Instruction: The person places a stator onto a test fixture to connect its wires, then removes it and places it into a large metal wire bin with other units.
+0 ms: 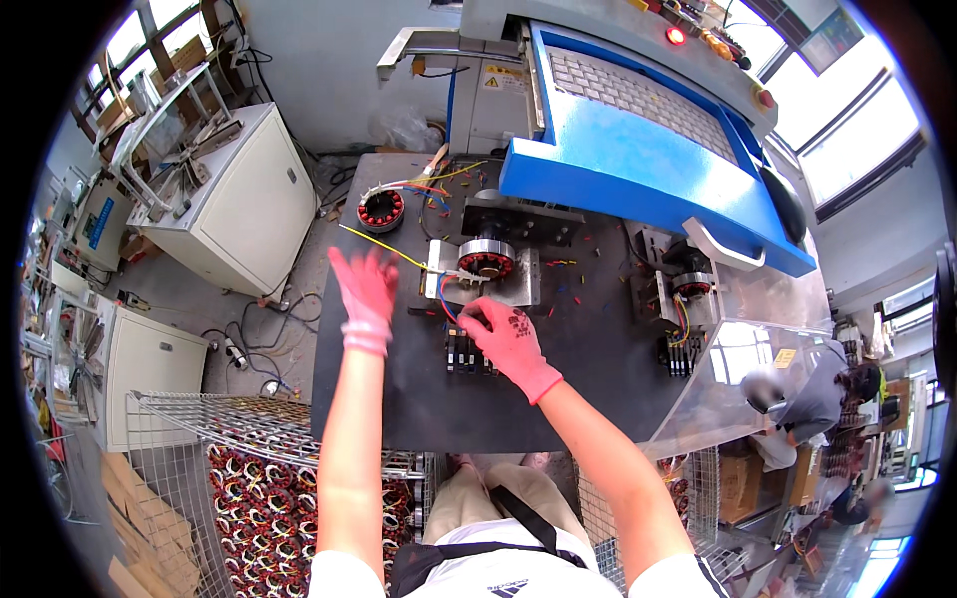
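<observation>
My left hand [365, 297], in a pink glove, is held above the left part of the dark bench with fingers stretched out and nothing in them. A yellow wire [384, 243] runs past its fingertips from the stator [486, 261], a steel ring with red-lined slots seated on a metal fixture [518, 287]. My right hand [510, 344], also gloved in pink, pinches at the end of the red and blue wires [445, 297] that come down from the stator. Directly under it stands a black terminal block [464, 355], partly covered by the hand.
Another stator [381, 210] lies at the back left. A second fixture with a stator [690, 283] and terminal block stands right, near a clear panel [733, 374]. A blue machine cover [638, 140] overhangs the bench. Wire basket [259, 404] holds several stators. A person [812, 399] works at far right.
</observation>
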`<state>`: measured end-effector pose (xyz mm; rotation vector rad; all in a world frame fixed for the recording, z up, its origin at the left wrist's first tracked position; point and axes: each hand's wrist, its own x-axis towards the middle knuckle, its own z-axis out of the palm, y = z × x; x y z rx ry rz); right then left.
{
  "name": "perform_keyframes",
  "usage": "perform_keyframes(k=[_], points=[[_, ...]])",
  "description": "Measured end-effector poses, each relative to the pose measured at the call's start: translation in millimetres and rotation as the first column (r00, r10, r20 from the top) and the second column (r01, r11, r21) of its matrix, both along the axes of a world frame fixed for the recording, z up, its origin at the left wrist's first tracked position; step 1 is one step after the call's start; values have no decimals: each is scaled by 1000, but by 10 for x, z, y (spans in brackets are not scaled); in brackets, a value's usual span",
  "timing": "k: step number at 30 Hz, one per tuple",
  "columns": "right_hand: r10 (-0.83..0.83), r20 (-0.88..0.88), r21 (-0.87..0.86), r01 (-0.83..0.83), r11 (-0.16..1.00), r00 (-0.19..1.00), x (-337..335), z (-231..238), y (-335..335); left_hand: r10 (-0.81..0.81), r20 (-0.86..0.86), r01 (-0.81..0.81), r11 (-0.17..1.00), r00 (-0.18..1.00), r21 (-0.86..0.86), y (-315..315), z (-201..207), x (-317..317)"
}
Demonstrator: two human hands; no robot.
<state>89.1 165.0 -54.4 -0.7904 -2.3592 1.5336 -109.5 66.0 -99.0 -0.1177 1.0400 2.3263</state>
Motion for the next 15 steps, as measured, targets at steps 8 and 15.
perform_keyframes(k=[8, 15], points=[[-24, -46, -897, -31, 441, 999, -183, -127, 122, -550, -578, 394, 835, 604, -383, -334, 669, 943], [104, 77, -313, -74, 947, 992, -116, 114, 206, -645, -613, 134, 731, 456, -670, -903, 356, 1578]])
